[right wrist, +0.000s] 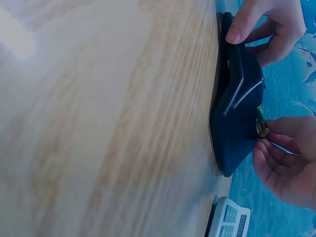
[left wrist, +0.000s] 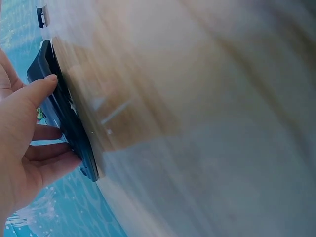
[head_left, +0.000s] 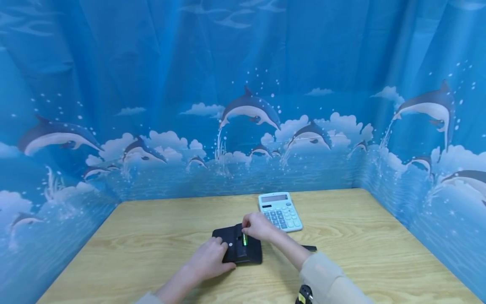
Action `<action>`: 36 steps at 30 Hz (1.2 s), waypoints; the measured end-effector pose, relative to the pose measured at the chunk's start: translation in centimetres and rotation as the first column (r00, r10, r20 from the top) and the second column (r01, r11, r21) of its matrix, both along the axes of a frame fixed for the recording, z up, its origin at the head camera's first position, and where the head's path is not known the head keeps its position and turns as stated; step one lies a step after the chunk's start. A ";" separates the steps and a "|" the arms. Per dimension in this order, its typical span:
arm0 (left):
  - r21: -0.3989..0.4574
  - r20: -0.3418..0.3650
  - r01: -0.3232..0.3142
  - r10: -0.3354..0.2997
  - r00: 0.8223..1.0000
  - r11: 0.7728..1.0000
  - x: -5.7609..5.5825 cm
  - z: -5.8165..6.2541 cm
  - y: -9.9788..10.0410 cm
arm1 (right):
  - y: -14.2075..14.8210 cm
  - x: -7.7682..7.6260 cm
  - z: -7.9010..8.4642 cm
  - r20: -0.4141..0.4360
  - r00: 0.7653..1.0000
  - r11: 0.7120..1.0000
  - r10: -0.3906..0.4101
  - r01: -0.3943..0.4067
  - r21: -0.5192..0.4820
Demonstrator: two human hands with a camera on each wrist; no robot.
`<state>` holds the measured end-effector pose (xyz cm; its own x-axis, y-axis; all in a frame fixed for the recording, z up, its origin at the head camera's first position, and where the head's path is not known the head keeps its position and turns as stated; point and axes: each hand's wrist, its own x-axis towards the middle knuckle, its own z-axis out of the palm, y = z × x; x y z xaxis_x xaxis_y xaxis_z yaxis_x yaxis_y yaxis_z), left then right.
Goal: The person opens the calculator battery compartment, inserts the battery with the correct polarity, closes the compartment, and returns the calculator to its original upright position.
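A black device (head_left: 230, 248), which looks like a calculator lying face down, is on the wooden table with a battery slot showing on its raised back. A green battery (head_left: 244, 239) with a gold end sits at that slot, standing out a little in the right wrist view. My right hand (head_left: 259, 226) pinches the battery's far end between thumb and fingertips (right wrist: 261, 143). On the device's left part, my left hand (head_left: 210, 258) grips it, thumb along the near edge and fingers over the back. The device's underside is hidden.
A light blue calculator (head_left: 281, 212) lies face up behind my right hand. To the right of the device, partly behind my right forearm, is a small flat black piece (head_left: 309, 248). Blue dolphin-print curtains (head_left: 243, 169) border the table's back and sides.
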<state>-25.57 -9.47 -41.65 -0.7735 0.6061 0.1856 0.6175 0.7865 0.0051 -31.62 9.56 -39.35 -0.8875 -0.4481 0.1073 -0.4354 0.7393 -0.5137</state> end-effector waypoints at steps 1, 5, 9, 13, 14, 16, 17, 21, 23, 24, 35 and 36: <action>-0.001 0.006 -0.006 0.006 1.000 1.000 0.0 0.0 0.1 | 0.0 0.0 0.0 -0.006 1.000 1.000 0.004 -0.004 0.000; -0.014 0.023 -0.028 0.028 0.999 1.000 0.1 0.2 0.3 | 0.0 0.0 -0.1 -0.027 0.999 1.000 0.020 -0.020 0.003; -0.022 0.038 -0.042 0.043 0.998 0.999 0.1 0.3 0.4 | 0.1 -0.1 -0.1 -0.029 0.999 0.999 0.033 -0.032 0.021; -0.022 0.046 -0.051 0.052 0.998 0.998 0.1 0.3 0.5 | 0.1 -0.1 -0.1 -0.028 0.999 0.998 0.041 -0.040 0.041; -0.020 0.045 -0.052 0.053 0.998 0.998 0.1 0.3 0.5 | 0.1 0.0 -0.1 -0.036 0.998 0.998 0.046 -0.044 0.047; -0.015 0.044 -0.054 0.055 0.998 0.998 0.2 0.3 0.5 | 0.1 0.0 0.0 -0.048 0.997 0.997 0.054 -0.051 0.054; -0.013 0.044 -0.054 0.055 0.998 0.998 0.2 0.3 0.5 | 0.2 0.0 0.0 -0.054 0.997 0.997 0.057 -0.054 0.057; -0.010 0.048 -0.060 0.061 0.997 0.998 0.2 0.4 0.6 | 0.3 0.0 0.0 -0.066 0.995 0.996 0.071 -0.068 0.052; -0.012 0.052 -0.064 0.064 0.997 0.998 0.2 0.4 0.6 | 0.3 0.0 0.1 -0.059 0.996 0.996 0.074 -0.071 0.051; -0.013 0.053 -0.066 0.066 0.996 0.998 0.2 0.4 0.6 | 0.3 0.0 0.1 -0.055 0.996 0.996 0.073 -0.071 0.051; -0.028 0.040 -0.067 0.068 0.997 0.997 0.1 0.4 0.6 | 0.3 -0.1 0.0 -0.058 0.995 0.995 0.077 -0.073 0.065; -0.028 0.040 -0.067 0.068 0.997 0.997 0.2 0.4 0.6 | 0.3 -0.1 0.0 -0.060 0.995 0.995 0.077 -0.073 0.065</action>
<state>-25.42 -8.84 -41.27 -0.8195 0.5562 0.1379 0.5625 0.8268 0.0079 -31.70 9.82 -39.37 -0.8436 -0.5207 0.1313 -0.5207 0.7334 -0.4371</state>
